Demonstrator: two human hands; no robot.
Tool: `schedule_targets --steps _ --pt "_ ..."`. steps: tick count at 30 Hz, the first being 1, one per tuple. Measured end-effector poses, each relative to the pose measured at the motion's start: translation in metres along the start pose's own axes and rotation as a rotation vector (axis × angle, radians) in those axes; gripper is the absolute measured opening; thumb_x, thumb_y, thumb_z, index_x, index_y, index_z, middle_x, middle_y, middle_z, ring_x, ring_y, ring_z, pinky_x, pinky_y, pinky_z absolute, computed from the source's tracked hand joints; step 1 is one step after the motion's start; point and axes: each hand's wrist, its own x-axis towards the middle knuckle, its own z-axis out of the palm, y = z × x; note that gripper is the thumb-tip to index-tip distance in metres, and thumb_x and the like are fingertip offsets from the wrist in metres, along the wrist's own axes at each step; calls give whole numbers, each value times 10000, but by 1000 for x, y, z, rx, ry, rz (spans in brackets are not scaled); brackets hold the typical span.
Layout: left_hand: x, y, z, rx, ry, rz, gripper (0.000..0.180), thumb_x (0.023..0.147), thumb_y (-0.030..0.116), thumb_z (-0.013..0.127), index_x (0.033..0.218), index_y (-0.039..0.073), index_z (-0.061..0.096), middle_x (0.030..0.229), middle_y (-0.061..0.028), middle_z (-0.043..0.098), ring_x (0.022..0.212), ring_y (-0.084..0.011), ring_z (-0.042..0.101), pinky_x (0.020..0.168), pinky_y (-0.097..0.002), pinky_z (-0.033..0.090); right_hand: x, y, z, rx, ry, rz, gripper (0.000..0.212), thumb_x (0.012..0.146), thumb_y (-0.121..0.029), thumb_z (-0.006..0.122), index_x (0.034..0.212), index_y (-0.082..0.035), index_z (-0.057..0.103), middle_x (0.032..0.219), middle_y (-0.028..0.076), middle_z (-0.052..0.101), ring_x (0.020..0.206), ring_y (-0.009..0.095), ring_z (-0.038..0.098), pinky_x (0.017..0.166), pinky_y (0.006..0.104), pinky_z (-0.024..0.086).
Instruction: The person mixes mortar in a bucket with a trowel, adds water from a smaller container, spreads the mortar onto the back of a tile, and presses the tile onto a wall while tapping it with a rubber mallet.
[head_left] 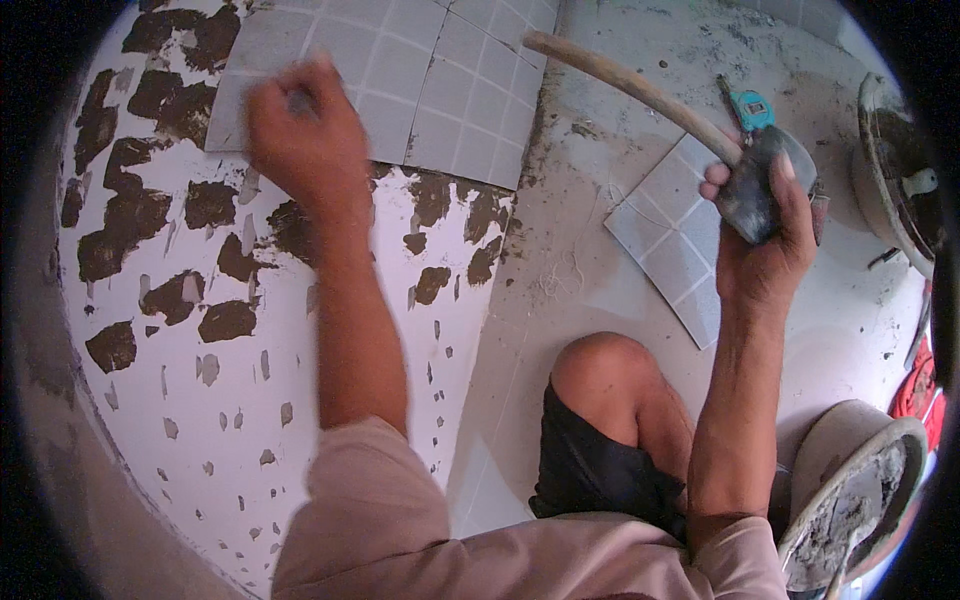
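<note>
My left hand, somewhat blurred, is over the grey gridded tiles at the upper left. Its fingers are curled in, and I cannot make out whether anything is between them. In my right hand is a mallet, gripped by its dark, blocky head, with the wooden handle pointing up and left. Below the tiles' lower edge, brown mortar dabs and small chipped marks cover a white surface.
A loose gridded tile lies on the floor beneath the mallet, near a turquoise tape measure. One bucket stands at the far right; another, holding grey mortar, is at the lower right. My bent knee is between my arms.
</note>
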Motion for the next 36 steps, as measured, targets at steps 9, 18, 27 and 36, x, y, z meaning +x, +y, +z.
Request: schedule_targets --steps 9,18,27,36 --pt "-184 -11 -3 -321 -368 -883 214 925 146 729 871 -58 691 679 -78 679 545 -156 622 532 -310 503 0 -10 -61 -139 68 -28 433 956 -286 606 1216 57 565 1106 254 697 798 258 705 722 379 562" --pt "-198 2 15 -376 -468 -932 315 957 226 710 788 -33 647 643 -90 637 499 -180 621 476 -325 473 -15 -19 -75 -290 53 -98 469 892 -195 716 1260 35 539 1134 222 698 840 263 709 760 389 582" --pt "-308 45 -32 -263 -823 -657 250 992 166 632 837 -14 551 670 -172 546 635 -363 551 630 -449 454 -45 -15 -84 -721 -147 -232 622 801 -83 786 1362 10 536 1198 140 658 1120 246 657 983 356 508" --pt "-422 36 -110 -332 -938 -279 427 964 168 539 1372 44 509 1430 -164 467 1346 -399 419 1131 -547 315 -74 -30 -91 -1517 -311 -398 680 628 55 772 1282 -76 642 1228 144 667 1122 364 604 1008 430 461"
